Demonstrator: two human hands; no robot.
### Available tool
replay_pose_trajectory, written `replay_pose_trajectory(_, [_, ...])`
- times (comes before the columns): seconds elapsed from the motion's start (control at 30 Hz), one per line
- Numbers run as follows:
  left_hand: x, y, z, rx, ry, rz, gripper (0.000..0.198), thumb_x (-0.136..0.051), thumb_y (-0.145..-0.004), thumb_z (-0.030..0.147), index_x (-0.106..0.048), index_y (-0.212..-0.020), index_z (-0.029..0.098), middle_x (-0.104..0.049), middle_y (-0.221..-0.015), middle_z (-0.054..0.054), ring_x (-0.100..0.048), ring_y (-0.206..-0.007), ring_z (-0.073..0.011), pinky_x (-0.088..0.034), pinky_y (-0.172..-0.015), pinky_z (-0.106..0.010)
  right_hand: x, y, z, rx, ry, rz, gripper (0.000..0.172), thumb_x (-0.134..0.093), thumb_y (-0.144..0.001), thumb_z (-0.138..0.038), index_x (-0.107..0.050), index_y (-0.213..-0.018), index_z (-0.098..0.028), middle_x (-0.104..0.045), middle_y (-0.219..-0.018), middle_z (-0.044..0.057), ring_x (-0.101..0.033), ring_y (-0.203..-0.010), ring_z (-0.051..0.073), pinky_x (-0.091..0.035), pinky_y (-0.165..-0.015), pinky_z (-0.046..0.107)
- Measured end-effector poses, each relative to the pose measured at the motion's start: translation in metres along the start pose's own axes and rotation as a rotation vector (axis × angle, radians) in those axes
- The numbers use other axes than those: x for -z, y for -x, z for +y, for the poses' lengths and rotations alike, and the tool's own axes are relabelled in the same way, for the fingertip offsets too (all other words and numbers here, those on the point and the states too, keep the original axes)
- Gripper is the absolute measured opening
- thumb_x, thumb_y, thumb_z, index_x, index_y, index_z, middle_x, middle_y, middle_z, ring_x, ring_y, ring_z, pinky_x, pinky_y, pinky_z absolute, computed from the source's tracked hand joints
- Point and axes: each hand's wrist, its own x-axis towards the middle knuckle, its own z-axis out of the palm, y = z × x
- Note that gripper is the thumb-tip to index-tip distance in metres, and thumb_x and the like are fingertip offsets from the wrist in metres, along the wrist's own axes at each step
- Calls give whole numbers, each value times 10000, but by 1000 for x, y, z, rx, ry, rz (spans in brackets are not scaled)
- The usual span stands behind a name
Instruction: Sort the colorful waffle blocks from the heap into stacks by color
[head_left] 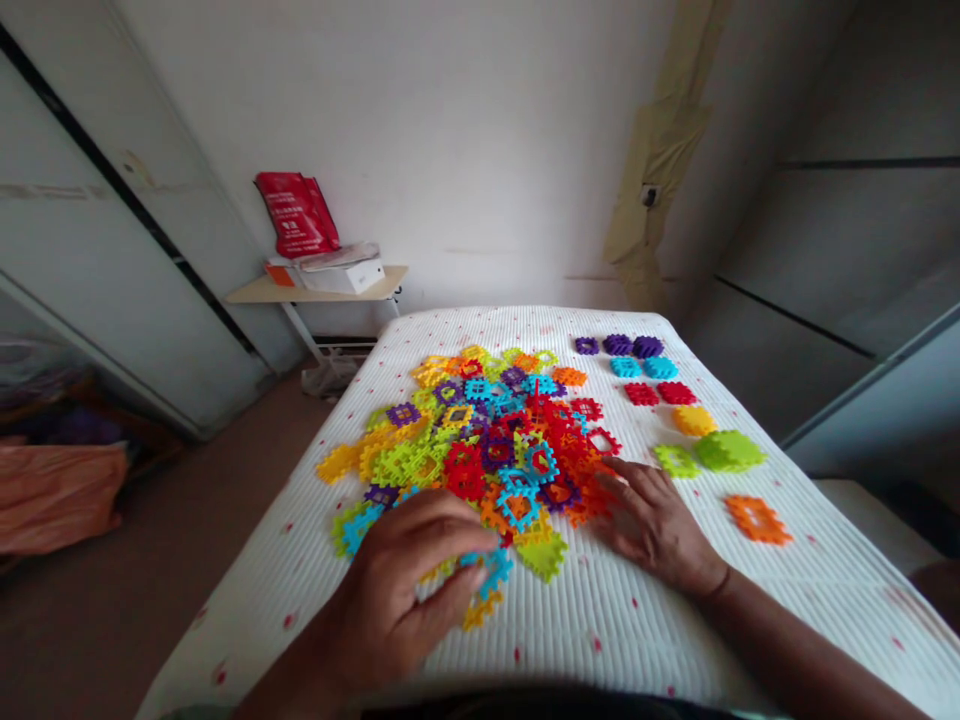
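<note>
A heap of toothed plastic tiles (465, 470) in red, blue, yellow, green, orange and purple lies on the white bedspread. At the heap's near edge, my left hand (409, 575) has its thumb and forefinger closed on a blue interlocking tile (493, 568). A yellow tile (480, 608) shows just under it. My right hand (656, 515) rests against the heap's right side, its fingers stretched out over orange tiles (589, 485). The undersides of its fingers are hidden.
Right of the heap, tiles lie grouped by colour: purple (618, 345), blue (660, 368), red (676, 392), yellow (694, 420), a green stack (729, 451) and one orange tile (757, 520). A small table (247, 292) with a red bag (296, 215) stands by the wall.
</note>
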Motion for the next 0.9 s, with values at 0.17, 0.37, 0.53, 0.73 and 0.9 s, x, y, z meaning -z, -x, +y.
replay_pose_trajectory(0.17, [-15,-5,-70,149,-365,373,217,-549,-792,271,-634,-984,218,-606,-1057,-71,-559,-1018,-212,-449,-910,-363,-9,-2,-4,33,3,-87,734,-553,-793,-504,-328,-1402,-160,-245,-1468,170,-273,-1299,362,-358,-966,529])
replay_pose_trajectory(0.37, [-1,23,-152,623,-512,619,449,-445,-802,444,-551,-1153,184,-534,-1208,-113,-462,-1178,-283,-324,-1035,-437,-23,-10,-7,1,-20,-131,750,-534,-808,-516,-274,-1431,-190,-172,-1502,131,-154,-1355,356,-325,-1010,545])
replay_pose_trajectory(0.53, [-2,19,-179,861,-350,509,651,-352,-794,528,-448,-1270,93,-498,-1267,-170,-422,-1230,-302,-310,-1053,-427,-32,-24,-8,-29,-49,-55,703,-535,-824,-480,-294,-1420,-195,-255,-1473,140,-181,-1353,329,-330,-1020,535])
replay_pose_trajectory(0.73, [-9,8,-173,895,-271,397,676,-358,-786,531,-414,-1303,99,-462,-1321,-182,-385,-1274,-312,-286,-1069,-438,-39,-36,-4,-16,-131,5,700,-544,-824,-460,-290,-1411,-177,-336,-1420,174,-276,-1320,298,-351,-1008,516])
replay_pose_trajectory(0.9, [-9,1,-166,891,-217,337,659,-356,-794,561,-428,-1280,121,-486,-1299,-172,-438,-1232,-316,-330,-1041,-436,-45,-44,-2,-58,-201,44,654,-520,-847,-436,-306,-1397,-155,-362,-1391,201,-318,-1297,297,-364,-995,519])
